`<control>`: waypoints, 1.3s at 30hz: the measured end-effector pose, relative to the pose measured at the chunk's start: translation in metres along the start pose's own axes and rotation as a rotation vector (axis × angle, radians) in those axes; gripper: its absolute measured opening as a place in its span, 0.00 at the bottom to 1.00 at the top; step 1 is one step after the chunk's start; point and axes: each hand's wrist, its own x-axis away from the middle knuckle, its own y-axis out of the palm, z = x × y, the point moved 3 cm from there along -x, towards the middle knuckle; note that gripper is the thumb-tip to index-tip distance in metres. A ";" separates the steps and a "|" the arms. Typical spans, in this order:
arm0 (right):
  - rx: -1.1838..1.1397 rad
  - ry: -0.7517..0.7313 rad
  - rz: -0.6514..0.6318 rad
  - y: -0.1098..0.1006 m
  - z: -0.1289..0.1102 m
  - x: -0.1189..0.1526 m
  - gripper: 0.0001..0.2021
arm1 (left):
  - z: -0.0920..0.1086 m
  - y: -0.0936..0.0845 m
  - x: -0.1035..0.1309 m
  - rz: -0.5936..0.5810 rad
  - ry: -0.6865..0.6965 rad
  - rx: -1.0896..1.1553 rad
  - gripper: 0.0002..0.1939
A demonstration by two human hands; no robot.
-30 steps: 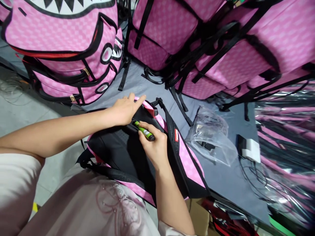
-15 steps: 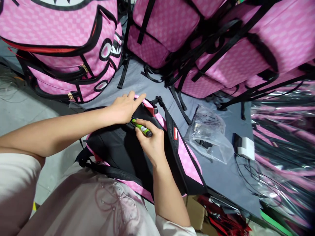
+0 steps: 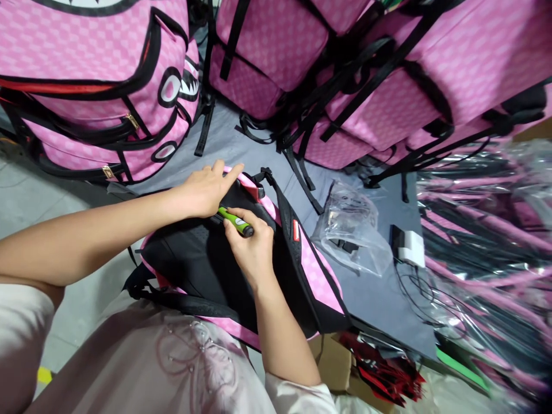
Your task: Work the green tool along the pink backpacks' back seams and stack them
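"What stands at the far left?"

"A pink bag [image 3: 86,52] fills the upper left of the frame. Below it, a bare forearm comes in from the left edge and ends in the left hand [image 3: 202,191], just left of centre."

"What has that hand got?"

"It lies across the upper edge of the backpack [image 3: 190,253], fingers pointing up toward the pink trim, thumb spread away to the upper right. The palm side is hidden, so one cannot tell whether the fingers pinch the cloth or only press on it."

"And the tool?"

"The green tool [image 3: 234,221] is mid-frame, over the black panel, slanting from upper left to lower right. The right hand [image 3: 254,244] is closed on it: thumb along its lower-left side, forefinger along its upper-right side, the other fingers curled and partly hidden. Its black end shows between thumb and forefinger; the other end points at the heel of the left hand, very near it. Whether they touch is unclear."

"What is farther right?"

"More pink bags [image 3: 388,109] crowd the upper right. Below them, a plastic bag [image 3: 353,236] and a white charger [image 3: 410,248] lie on the grey table [image 3: 371,305]. Wrapped packs [image 3: 487,230] line the right edge."
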 end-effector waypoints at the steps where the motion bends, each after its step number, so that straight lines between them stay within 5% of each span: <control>1: 0.030 -0.005 0.013 0.000 0.000 0.000 0.07 | 0.000 0.000 0.000 0.004 -0.001 -0.001 0.48; 24: 0.081 0.053 0.073 0.001 -0.004 0.002 0.05 | -0.003 -0.002 0.005 0.043 0.024 -0.060 0.44; 27: 0.070 0.031 0.121 -0.026 -0.010 0.002 0.03 | -0.008 -0.002 0.002 0.060 0.050 -0.113 0.39; 30: -0.010 -0.041 0.273 -0.084 -0.003 0.011 0.02 | -0.009 -0.003 -0.005 0.055 0.075 -0.144 0.35; 34: 0.194 0.077 0.564 -0.174 0.067 0.031 0.12 | -0.006 -0.002 -0.004 0.068 0.072 -0.133 0.35; 37: 0.680 0.578 0.395 -0.212 0.160 0.039 0.18 | -0.006 0.000 -0.004 0.085 0.072 -0.118 0.35; 39: 0.760 0.738 0.350 -0.223 0.212 0.043 0.17 | -0.007 0.002 -0.007 0.087 0.073 -0.128 0.36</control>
